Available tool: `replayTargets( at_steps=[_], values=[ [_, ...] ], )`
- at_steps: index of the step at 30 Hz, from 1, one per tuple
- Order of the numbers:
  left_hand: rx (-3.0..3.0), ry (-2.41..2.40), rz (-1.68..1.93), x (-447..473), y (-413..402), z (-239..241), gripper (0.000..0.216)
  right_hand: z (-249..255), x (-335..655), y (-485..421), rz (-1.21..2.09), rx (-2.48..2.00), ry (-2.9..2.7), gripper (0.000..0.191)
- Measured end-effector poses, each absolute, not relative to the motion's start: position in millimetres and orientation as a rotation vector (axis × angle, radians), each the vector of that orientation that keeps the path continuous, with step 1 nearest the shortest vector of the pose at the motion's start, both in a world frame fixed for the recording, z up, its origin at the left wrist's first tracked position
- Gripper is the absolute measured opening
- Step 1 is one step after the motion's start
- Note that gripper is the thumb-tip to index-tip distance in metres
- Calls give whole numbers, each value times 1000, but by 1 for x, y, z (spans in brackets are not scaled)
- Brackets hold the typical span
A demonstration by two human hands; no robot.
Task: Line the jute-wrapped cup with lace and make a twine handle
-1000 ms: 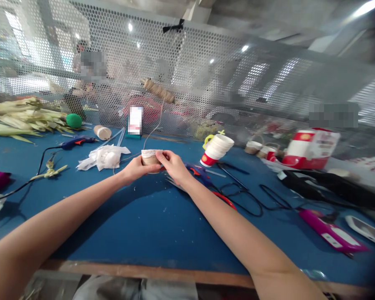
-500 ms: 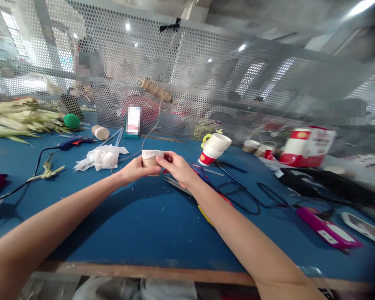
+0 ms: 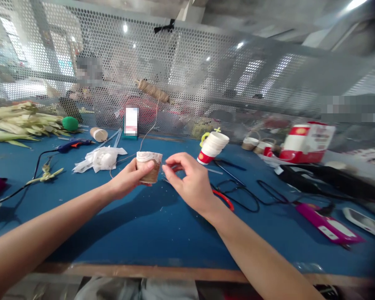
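Note:
My left hand (image 3: pixel 127 178) is wrapped around a small twine-wound cup (image 3: pixel 149 171) with a white lace band along its rim. The cup tilts slightly, and the thumb lies across its front. Just to its right, my right hand (image 3: pixel 187 179) is apart from the cup, fingers curled, thumb and index tips drawn together in a pinch. Anything between those tips is too small to make out. A strand of twine (image 3: pixel 150 130) runs down from the twine spool (image 3: pixel 153 91) on the mesh screen and passes behind the cup.
Crumpled white material (image 3: pixel 101 159) lies left of the cup, near a blue glue gun (image 3: pixel 75 144) and a twine-wound roll (image 3: pixel 99 134). Stacked paper cups (image 3: pixel 213 148), black cables (image 3: pixel 237 196) and a purple power strip (image 3: pixel 328 225) occupy the right. A phone (image 3: pixel 131 121) stands at the mesh.
My right hand has let go of the cup and moved slightly right. The left hand still holds the cup, now a little lower and further left, with more of its side showing.

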State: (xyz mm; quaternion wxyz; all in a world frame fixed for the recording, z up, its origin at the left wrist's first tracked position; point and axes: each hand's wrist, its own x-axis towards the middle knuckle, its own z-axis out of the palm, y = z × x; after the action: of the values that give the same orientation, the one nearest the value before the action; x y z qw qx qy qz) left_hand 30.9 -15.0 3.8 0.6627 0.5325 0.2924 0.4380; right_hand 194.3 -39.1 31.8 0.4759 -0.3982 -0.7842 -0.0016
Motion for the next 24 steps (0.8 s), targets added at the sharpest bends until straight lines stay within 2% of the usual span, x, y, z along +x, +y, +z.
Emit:
replayTargets(
  at_steps=[4, 11, 15, 24],
  values=[
    [1210, 660, 989, 33, -24, -1, 54, 26, 187, -43, -206, -924, -1997, 8],
    [1234, 677, 1027, 37, -24, -4, 56, 19, 187, -39, -312, -974, -2005, 11],
    [1236, 658, 1017, 37, -23, -4, 57, 22, 189, -40, -164, -1010, -1979, 12],
    [1154, 646, 943, 37, -27, -4, 58, 27, 198, -38, 408, -1126, -1825, 8]
  ],
)
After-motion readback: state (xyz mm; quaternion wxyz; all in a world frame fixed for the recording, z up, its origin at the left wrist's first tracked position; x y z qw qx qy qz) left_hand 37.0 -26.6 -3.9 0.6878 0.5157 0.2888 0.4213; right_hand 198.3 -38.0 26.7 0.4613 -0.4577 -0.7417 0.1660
